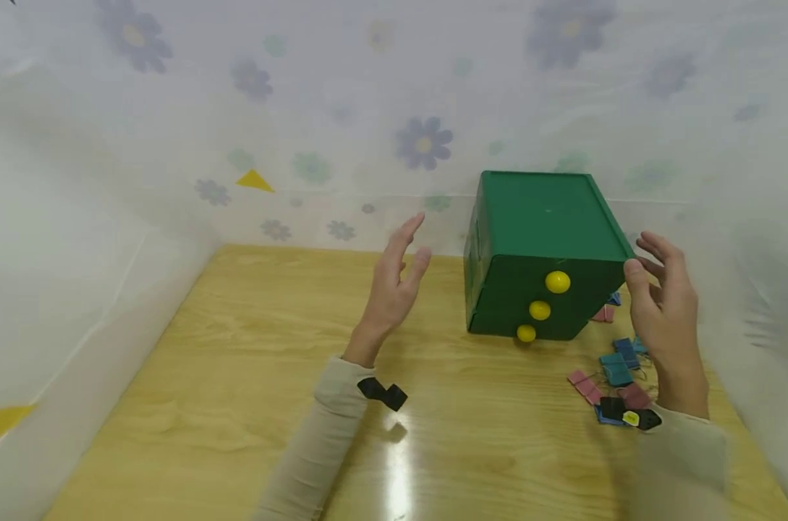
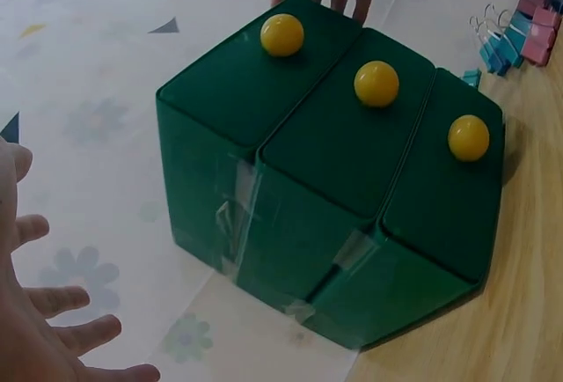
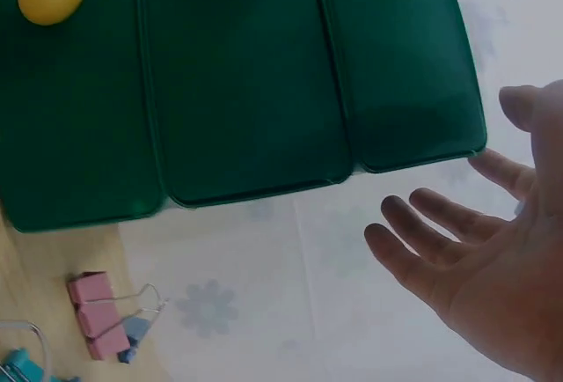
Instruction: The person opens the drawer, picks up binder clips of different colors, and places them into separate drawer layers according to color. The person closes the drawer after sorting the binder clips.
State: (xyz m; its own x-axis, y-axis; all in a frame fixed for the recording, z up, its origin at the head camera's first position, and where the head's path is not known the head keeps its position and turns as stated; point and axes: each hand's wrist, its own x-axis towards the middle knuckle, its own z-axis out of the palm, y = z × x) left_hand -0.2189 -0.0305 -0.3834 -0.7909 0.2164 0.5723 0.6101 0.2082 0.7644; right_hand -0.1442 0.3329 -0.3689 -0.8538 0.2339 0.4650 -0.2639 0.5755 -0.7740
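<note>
A green three-drawer box with round yellow knobs stands at the back right of the wooden table, its drawers closed. To the left of it my left hand hovers apart from the box, holding nothing, its fingers spread. My right hand is at the box's upper right front corner, with fingers loosely bent beside that side. Whether a fingertip touches the corner, I cannot tell. Neither hand grips anything.
Several pink, teal and blue binder clips lie on the table to the right, some partly behind my right wrist. White sheeting with printed flowers forms walls at the back and both sides.
</note>
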